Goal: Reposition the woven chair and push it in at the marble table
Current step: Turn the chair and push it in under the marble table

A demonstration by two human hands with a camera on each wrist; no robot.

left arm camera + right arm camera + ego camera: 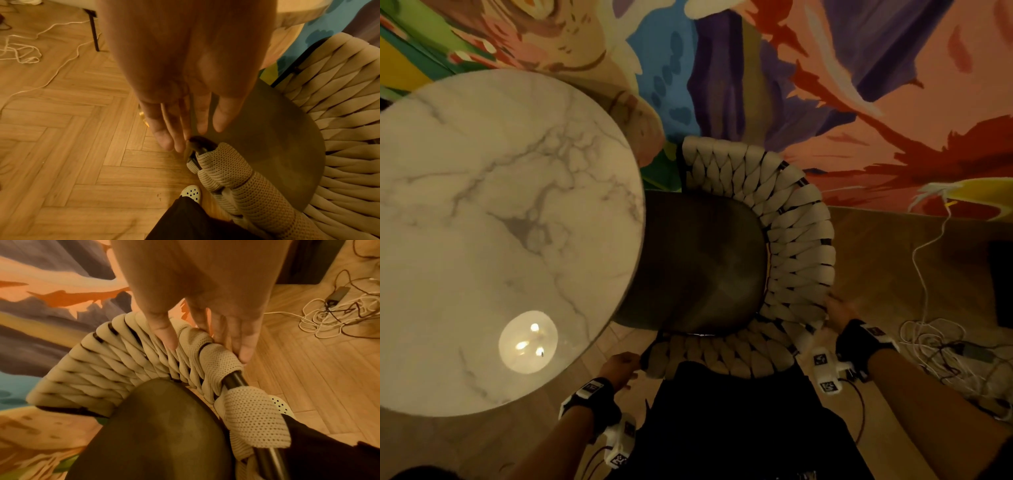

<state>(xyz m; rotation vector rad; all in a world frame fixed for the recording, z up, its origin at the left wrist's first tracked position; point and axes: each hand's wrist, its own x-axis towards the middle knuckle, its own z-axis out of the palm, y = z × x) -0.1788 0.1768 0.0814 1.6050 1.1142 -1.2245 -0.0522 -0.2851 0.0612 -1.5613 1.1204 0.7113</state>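
The woven chair [801,246] has a cream braided back and a dark seat [698,263]. The seat's front edge lies under the rim of the round marble table [500,205]. My left hand [621,368] is at the near end of the chair's arm. In the left wrist view this left hand [185,129] has straight fingers whose tips touch the dark frame end [200,144]. My right hand [839,308] is on the back rim. In the right wrist view the right hand [205,347] clasps the wrapped rim, thumb [164,334] on the weave [92,369] and fingers [240,344] outside.
A painted wall [791,85] stands close behind the chair and table. Tangled cables [935,342] and a charger [337,293] lie on the herringbone floor to the right, by a dark box [1001,281]. My dark trousers [739,428] are against the chair's near side.
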